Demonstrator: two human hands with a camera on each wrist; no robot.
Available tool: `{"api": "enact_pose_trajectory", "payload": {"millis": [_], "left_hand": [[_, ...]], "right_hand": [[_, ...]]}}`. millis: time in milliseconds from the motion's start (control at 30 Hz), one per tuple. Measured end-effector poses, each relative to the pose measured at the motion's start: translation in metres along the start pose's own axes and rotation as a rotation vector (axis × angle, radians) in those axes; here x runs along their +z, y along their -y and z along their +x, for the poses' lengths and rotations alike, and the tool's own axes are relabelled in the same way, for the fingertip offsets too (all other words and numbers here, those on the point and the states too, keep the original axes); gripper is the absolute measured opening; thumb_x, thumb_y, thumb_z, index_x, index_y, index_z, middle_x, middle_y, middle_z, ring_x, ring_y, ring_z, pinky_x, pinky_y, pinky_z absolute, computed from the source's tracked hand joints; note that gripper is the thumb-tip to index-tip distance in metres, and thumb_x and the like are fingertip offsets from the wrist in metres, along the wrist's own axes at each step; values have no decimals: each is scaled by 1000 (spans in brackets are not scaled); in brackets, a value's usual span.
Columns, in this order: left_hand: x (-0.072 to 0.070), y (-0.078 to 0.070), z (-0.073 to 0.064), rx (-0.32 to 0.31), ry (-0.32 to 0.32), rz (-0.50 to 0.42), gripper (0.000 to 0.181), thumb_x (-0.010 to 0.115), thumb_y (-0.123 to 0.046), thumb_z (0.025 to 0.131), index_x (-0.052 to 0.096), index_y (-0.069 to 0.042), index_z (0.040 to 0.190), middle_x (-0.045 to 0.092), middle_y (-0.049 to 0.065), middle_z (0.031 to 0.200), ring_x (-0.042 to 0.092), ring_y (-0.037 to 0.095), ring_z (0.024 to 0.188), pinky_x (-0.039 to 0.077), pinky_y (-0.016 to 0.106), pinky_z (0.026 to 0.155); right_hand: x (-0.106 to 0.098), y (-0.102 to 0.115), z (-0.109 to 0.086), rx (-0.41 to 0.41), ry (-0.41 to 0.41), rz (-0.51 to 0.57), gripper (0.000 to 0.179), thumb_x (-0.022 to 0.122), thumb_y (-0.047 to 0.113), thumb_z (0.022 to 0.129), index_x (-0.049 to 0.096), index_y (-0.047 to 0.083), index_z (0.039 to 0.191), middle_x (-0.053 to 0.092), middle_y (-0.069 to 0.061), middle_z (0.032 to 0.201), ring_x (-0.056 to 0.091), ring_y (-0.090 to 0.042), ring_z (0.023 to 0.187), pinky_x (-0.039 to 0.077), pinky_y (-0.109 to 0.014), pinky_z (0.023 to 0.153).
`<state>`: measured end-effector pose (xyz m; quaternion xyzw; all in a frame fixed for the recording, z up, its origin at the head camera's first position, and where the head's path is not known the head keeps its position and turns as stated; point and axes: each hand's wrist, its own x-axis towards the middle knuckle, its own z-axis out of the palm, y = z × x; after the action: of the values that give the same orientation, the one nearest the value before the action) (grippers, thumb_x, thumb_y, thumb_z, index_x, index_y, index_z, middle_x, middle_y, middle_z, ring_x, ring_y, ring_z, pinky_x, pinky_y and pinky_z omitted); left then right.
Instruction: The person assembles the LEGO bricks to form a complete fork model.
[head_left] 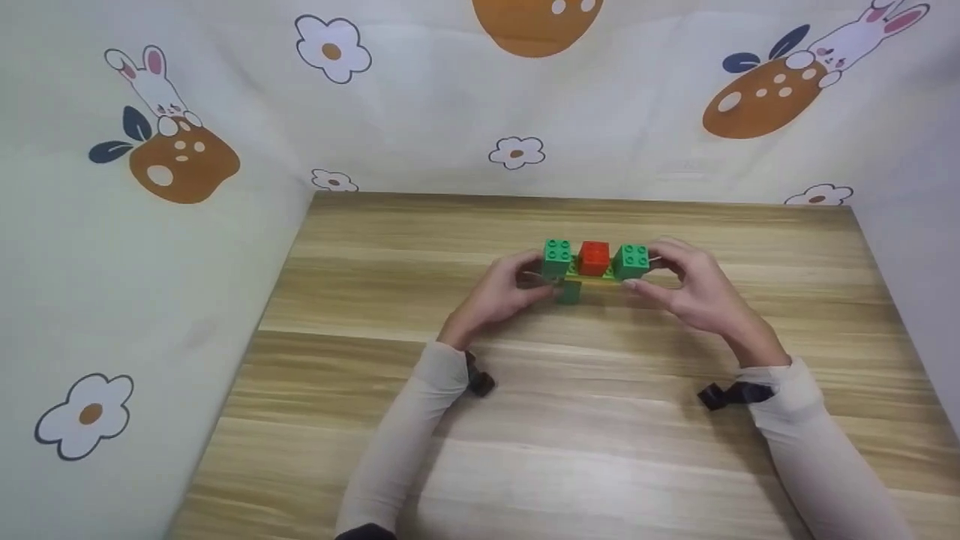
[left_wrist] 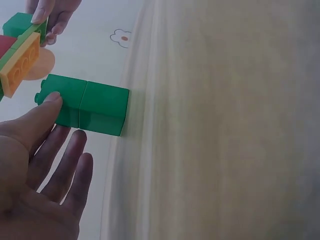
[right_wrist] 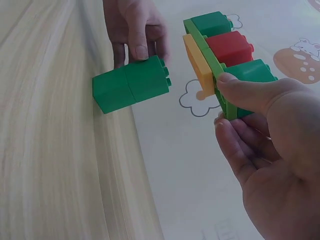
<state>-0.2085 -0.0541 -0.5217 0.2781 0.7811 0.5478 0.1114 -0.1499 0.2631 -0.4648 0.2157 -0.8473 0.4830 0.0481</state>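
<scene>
My left hand [head_left: 510, 289] pinches a stack of two green toy bricks [left_wrist: 90, 105] between thumb and fingers. The stack is upright, studs up; whether it touches the tabletop I cannot tell. My right hand [head_left: 694, 289] grips one end of a joined brick piece by its light green plate [right_wrist: 227, 105]. On that plate sit a red brick [head_left: 594, 259] in the middle and green bricks [head_left: 557, 259] at both ends. An orange-yellow plate [right_wrist: 198, 62] is fixed underneath. The piece is held above the stack, with a gap between them in both wrist views.
A wood-grain table [head_left: 585, 435] lies under both hands. Pale cloth [head_left: 420, 112] printed with flowers and rabbits hangs behind and at the sides. Each sleeve cuff carries a black wrist device [head_left: 735, 395].
</scene>
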Motion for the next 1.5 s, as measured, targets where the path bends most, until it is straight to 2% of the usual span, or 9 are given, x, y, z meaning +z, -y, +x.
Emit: {"api": "enact_pose_trajectory", "payload": {"millis": [200,400,633,833,1100,1500], "left_hand": [[4,-2,-2,-5,4,-18,52,88,-22,93,69,-16,141,77,3,131,74,22,121,60,36,110],[0,-2,-4,-11,-41,-23,62,92,-29,88,66,-17,143,73,1,138,71,22,127,58,37,113],[-9,-8,-11,52,-139,-192,52,89,-17,92,68,-7,139,74,11,131,71,23,123,60,44,111],[-14,-9,-22,83,-191,-207,42,82,-13,98,69,-3,136,75,15,129,73,26,118,63,43,106],[-17,-9,-31,95,-198,-230,45,81,-10,98,67,-1,140,73,22,131,71,42,122,59,58,109],[-15,-8,-31,94,-220,-209,43,81,-7,97,69,0,137,75,19,128,74,27,112,62,55,105]], "right_hand": [[2,1,1,-3,-14,2,34,87,11,93,76,12,125,73,0,116,70,-16,109,58,-14,99],[3,0,1,17,-15,-13,36,87,13,94,75,11,127,73,-3,118,69,-14,109,57,-12,100],[7,-5,3,-25,-14,4,37,86,4,91,75,9,127,74,-5,117,70,-14,108,58,-15,100],[13,-8,5,-44,-25,15,35,87,4,90,76,8,124,74,-4,115,70,-13,106,60,-17,99],[19,-10,7,-23,-19,21,35,87,3,90,76,4,123,73,-7,115,70,-14,105,60,-18,102],[24,-13,6,-6,-47,38,42,86,-7,87,73,-4,126,74,-14,115,71,-9,102,60,-16,100]]}}
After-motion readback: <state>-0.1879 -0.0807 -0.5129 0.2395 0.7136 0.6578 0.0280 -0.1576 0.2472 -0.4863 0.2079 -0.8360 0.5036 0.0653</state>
